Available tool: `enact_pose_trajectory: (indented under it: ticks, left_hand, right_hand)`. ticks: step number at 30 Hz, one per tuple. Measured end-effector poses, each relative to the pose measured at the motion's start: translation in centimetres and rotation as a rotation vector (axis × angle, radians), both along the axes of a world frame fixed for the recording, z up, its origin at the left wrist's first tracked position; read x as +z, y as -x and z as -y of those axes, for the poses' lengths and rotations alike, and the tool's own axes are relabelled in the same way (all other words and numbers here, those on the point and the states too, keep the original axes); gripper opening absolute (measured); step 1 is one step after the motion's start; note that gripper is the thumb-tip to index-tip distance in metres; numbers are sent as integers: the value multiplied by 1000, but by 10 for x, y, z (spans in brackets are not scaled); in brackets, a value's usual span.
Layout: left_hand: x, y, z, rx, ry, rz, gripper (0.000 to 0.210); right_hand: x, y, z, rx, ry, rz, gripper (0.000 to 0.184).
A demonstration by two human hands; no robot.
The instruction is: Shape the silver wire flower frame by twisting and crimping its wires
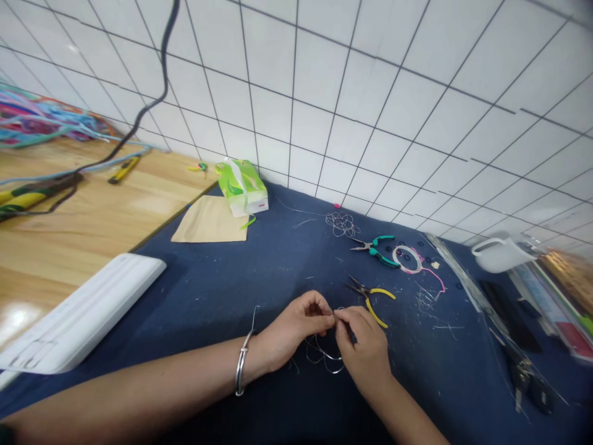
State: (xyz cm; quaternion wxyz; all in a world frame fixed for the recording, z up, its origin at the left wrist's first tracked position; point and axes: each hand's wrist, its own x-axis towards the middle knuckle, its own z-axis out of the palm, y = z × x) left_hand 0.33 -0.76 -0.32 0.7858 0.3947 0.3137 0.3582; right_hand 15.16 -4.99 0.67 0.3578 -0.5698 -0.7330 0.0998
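The left hand and the right hand meet over the blue cloth, fingertips pinched shut on thin wire. A few loops are bent already, but it looks only partly shaped. A finished wire flower lies farther back, and yellow pliers rest just beside the hands.

Both forearms come in low from the near edge and angle toward each other. The left hand lies knuckles up, its fingers curled, thumb and forefinger pinched together at the tips. The right hand faces it, fingers bent, its own pinch just touching the left's. Both wrists sit low and nearly straight.
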Motion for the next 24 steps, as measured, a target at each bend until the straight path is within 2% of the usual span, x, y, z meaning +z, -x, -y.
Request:
enact_pose_trajectory:
  ticks: [8, 18, 24]
  left_hand:
    - [1, 4, -12, -74, 32, -82, 17]
    - [2, 10, -14, -75, 95, -99, 17]
    - [3, 9, -13, -56, 98, -109, 19]
  right_hand:
    - [1, -2, -5, -33, 160, -147, 16]
    - [-2, -10, -10, -5, 236, -228, 14]
    - [-1, -9, -9, -4, 214, -226, 14]
